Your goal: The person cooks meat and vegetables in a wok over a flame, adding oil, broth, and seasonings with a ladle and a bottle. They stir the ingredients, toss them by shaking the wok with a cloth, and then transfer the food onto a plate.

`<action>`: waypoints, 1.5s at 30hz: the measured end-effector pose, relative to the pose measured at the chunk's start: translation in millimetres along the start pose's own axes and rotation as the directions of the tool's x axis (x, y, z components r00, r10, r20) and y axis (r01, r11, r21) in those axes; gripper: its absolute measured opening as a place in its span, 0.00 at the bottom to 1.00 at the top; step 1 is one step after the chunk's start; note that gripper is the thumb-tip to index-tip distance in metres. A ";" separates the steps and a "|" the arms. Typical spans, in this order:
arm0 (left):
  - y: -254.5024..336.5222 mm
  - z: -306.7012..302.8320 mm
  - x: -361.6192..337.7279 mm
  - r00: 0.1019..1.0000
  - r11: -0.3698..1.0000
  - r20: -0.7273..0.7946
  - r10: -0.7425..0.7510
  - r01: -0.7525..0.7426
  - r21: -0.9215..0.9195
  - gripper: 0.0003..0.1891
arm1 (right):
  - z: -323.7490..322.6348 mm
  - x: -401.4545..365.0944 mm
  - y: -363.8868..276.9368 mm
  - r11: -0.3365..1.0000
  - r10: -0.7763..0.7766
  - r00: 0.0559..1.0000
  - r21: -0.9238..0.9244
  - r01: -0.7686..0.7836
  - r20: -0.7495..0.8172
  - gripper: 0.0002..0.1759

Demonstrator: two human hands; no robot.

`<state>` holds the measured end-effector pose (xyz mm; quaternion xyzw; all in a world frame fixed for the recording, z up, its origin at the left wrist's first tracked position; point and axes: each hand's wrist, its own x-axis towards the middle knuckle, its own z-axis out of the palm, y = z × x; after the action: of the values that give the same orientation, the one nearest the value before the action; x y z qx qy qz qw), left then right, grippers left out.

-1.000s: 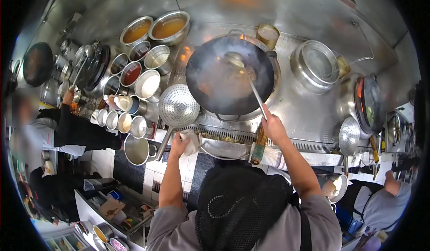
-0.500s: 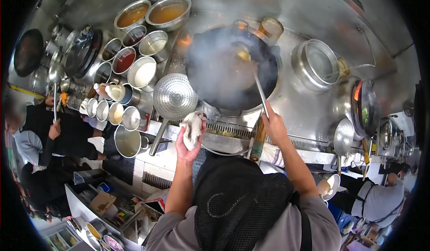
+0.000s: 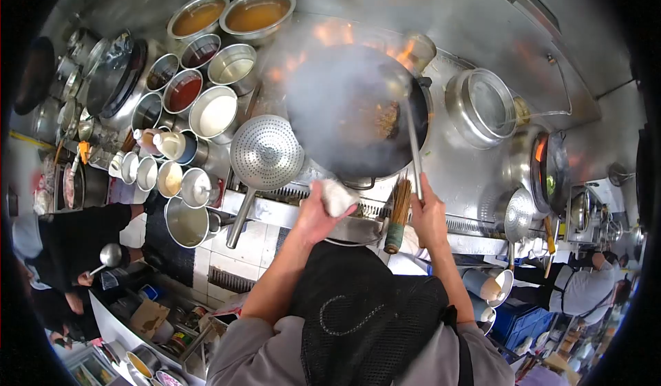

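The fingers of the right hand (image 3: 428, 215) are clenched around the lower end of a long-handled silver metal utensil (image 3: 414, 148), which runs away from them into a large round black wok (image 3: 396, 153). The wok lies just ahead of both sets of fingers, with dark brown chopped food (image 3: 387, 120) showing on its right side. Smoke hides the utensil's far end, so I cannot tell whether it touches the food.

The fingers of the left hand (image 3: 322, 217) grasp a folded white cloth (image 3: 337, 197), just beside the wok's near loop handle.

To work this well, the right fingers should probably hold the end farthest from the heat, as here, and sweep the head low along the curved wall so nothing scorches. The cloth seems best bunched thick, with no loose corner, since orange flames (image 3: 334, 31) rise beyond the wok, on the side away from the fingers. A bundled bamboo brush with a green-wrapped grip (image 3: 398, 221) sits between the hands, nearer the right fingers; the wrist should clear it on each stroke.
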<state>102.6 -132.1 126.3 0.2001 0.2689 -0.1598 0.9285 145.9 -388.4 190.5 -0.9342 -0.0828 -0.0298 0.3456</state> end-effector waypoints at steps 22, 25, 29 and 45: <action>-13.8 9.4 88.1 0.987 0.974 -0.160 0.007 0.030 0.226 0.11 | -113.1 -20.4 6.1 0.676 -0.087 0.957 -0.689 0.262 0.278 0.31; -29.2 -10.1 104.4 0.973 0.935 -0.192 0.130 -0.056 0.349 0.11 | -161.8 -37.6 -59.4 0.823 0.057 0.954 -0.555 0.121 0.294 0.29; -34.3 -15.6 112.1 0.958 0.888 -0.185 0.219 -0.117 0.445 0.12 | -167.8 -54.0 -71.4 0.892 0.257 0.889 -0.447 -0.067 0.379 0.33; -12.1 7.6 86.1 0.995 0.967 -0.082 0.063 -0.041 0.252 0.12 | 72.8 -7.9 -9.8 0.849 0.396 0.909 0.324 -0.417 0.130 0.31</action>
<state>170.3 -162.5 80.2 0.3292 0.2825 -0.1589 0.8869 136.3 -334.8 140.7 -0.8558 0.1026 0.0864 0.4996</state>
